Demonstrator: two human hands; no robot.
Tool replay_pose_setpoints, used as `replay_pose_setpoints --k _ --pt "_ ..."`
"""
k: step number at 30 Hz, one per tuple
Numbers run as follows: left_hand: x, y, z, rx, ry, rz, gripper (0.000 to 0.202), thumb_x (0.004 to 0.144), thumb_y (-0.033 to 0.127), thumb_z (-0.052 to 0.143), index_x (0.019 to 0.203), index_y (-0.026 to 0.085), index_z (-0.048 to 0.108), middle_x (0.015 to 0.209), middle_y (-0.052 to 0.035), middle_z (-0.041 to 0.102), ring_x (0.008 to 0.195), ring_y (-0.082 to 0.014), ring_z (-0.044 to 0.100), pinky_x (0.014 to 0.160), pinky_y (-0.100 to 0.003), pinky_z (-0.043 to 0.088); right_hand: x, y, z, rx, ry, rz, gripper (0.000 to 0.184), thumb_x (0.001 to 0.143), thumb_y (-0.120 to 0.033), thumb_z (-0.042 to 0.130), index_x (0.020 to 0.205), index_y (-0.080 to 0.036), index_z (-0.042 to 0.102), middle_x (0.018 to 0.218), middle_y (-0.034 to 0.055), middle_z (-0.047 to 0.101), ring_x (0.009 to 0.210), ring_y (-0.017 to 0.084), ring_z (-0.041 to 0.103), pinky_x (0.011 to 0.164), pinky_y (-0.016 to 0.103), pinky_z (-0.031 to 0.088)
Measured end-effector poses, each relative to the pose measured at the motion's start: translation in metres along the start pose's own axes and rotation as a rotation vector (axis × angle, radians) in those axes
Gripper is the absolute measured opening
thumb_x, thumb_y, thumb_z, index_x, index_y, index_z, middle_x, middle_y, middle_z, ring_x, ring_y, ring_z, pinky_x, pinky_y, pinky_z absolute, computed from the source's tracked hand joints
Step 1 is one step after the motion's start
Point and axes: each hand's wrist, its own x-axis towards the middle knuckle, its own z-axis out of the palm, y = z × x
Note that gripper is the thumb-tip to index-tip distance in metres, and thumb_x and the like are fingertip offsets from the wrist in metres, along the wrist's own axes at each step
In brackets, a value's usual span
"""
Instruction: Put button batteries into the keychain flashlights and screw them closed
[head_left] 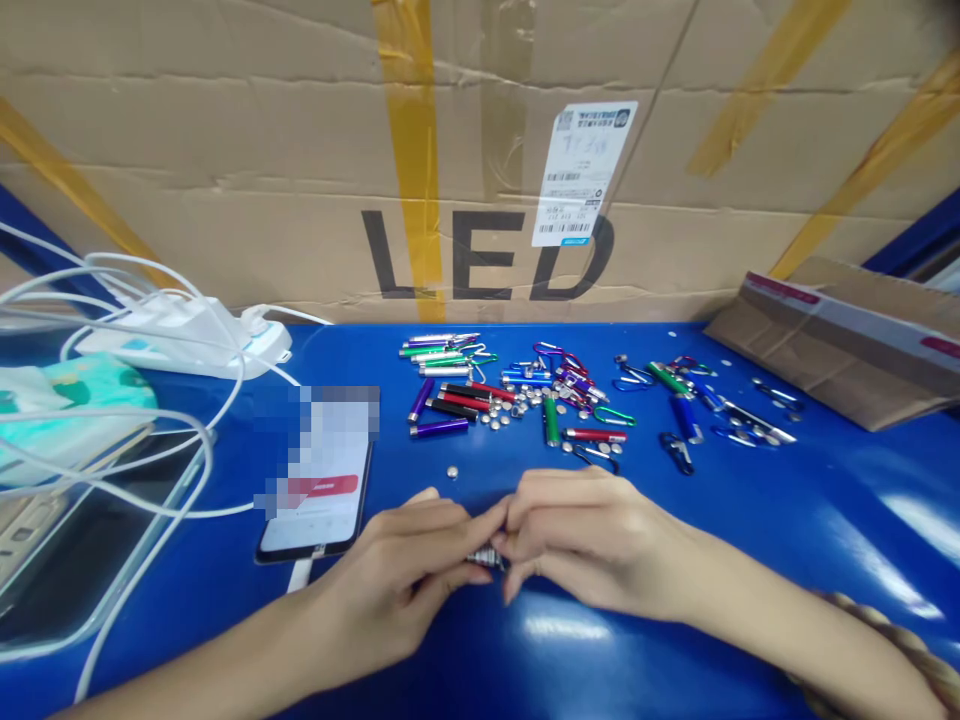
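Observation:
Low in the middle of the head view, my left hand (412, 555) is closed around a small keychain flashlight (482, 555). Only its silver, ringed end shows; fingers hide the rest. My right hand (589, 540) pinches at that same end, its fingertips meeting those of the left. Anything small between the right fingertips is hidden. Just beyond the hands lies a single button cell (452, 472). Further back are a red flashlight tube (596, 435), a green tube (551, 420) and several other coloured tubes, among scattered button cells (495, 415).
A lit phone (319, 480) on a white cable lies left of my hands. Behind it, a power strip (187, 335) trails tangled cables. Carabiner clips (615, 415) lie among the tubes. An open cardboard box (847, 350) stands at right; a large carton (300, 150) closes off the back.

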Motion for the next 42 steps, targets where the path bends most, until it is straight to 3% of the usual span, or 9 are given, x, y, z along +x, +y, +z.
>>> replay_pose_setpoints --k 4,8,10,14,18,28,33,36,42 --pt "-0.001 0.004 0.0 0.025 0.035 -0.009 0.043 0.094 0.02 0.039 0.137 0.021 0.034 0.073 -0.0001 0.06 0.064 -0.0104 0.056 0.068 -0.022 0.046 0.0 -0.004 0.004 -0.25 0.057 -0.086 0.024 0.088 -0.016 0.047 0.075 -0.011 0.066 0.067 0.0065 0.062 0.068 0.015 0.058 0.058 0.023 0.047" --pt "-0.005 0.006 0.001 0.136 0.063 0.025 0.045 0.093 0.012 0.038 0.138 0.019 0.031 0.077 0.0 0.061 0.067 -0.0097 0.056 0.076 -0.024 0.046 0.003 -0.012 0.011 -0.231 0.086 0.016 0.03 0.09 -0.017 0.043 0.069 -0.01 0.064 0.061 0.0067 0.061 0.059 0.014 0.056 0.054 0.024 0.044" --pt "-0.008 0.005 0.0 0.192 0.068 0.063 0.048 0.092 0.007 0.038 0.139 0.017 0.029 0.082 -0.0014 0.063 0.071 -0.0099 0.057 0.079 -0.025 0.045 0.005 -0.016 0.016 0.02 0.074 0.224 0.035 0.091 -0.021 0.04 0.064 -0.011 0.061 0.058 0.0047 0.059 0.053 0.011 0.054 0.05 0.021 0.043" --pt "-0.008 0.005 0.0 0.275 0.09 0.084 0.05 0.092 0.007 0.037 0.139 0.017 0.026 0.082 -0.0017 0.063 0.074 -0.0101 0.058 0.079 -0.025 0.046 0.008 -0.016 0.021 0.81 -0.074 0.758 0.049 0.089 -0.045 0.038 0.054 -0.013 0.049 0.044 -0.002 0.048 0.038 0.005 0.05 0.036 0.012 0.032" --pt "-0.001 0.006 0.001 0.262 0.157 0.013 0.045 0.094 0.016 0.039 0.138 0.018 0.031 0.071 0.0021 0.058 0.063 -0.009 0.054 0.071 -0.022 0.048 0.008 -0.008 0.02 1.218 -0.103 0.868 0.052 0.081 -0.056 0.047 0.055 -0.011 0.051 0.043 -0.004 0.048 0.035 0.006 0.053 0.035 0.013 0.038" --pt "0.002 0.007 -0.001 0.204 0.194 0.034 0.038 0.093 0.017 0.042 0.13 0.019 0.041 0.073 0.0012 0.061 0.064 -0.0094 0.055 0.067 -0.021 0.046 0.007 -0.004 0.009 1.224 -0.203 0.85 0.047 0.083 -0.052 0.048 0.07 -0.009 0.059 0.049 -0.0053 0.047 0.041 0.007 0.057 0.042 0.015 0.045" --pt "-0.005 0.007 0.0 0.305 0.074 -0.003 0.05 0.094 0.015 0.037 0.14 0.021 0.022 0.081 0.0009 0.063 0.075 -0.0101 0.06 0.086 -0.027 0.046 0.007 -0.003 0.011 1.063 -0.207 0.848 0.048 0.082 -0.052 0.05 0.063 -0.009 0.058 0.047 -0.0062 0.045 0.041 0.005 0.055 0.044 0.013 0.041" --pt "-0.006 0.006 -0.003 0.378 -0.031 0.067 0.054 0.094 0.009 0.031 0.143 0.019 0.011 0.079 0.0 0.064 0.072 -0.0117 0.06 0.08 -0.028 0.048 0.008 -0.002 0.014 0.95 -0.215 0.882 0.042 0.082 -0.045 0.051 0.06 -0.01 0.058 0.042 -0.0074 0.041 0.041 0.005 0.054 0.044 0.014 0.041" --pt "0.003 0.013 -0.013 0.551 -0.144 0.276 0.043 0.096 0.012 0.02 0.138 0.02 0.03 0.073 -0.0016 0.065 0.061 -0.0136 0.059 0.063 -0.027 0.048 0.008 0.001 0.019 1.193 -0.276 1.033 0.022 0.067 -0.028 0.062 0.054 -0.012 0.053 0.041 -0.0077 0.041 0.037 0.004 0.047 0.036 0.012 0.039"
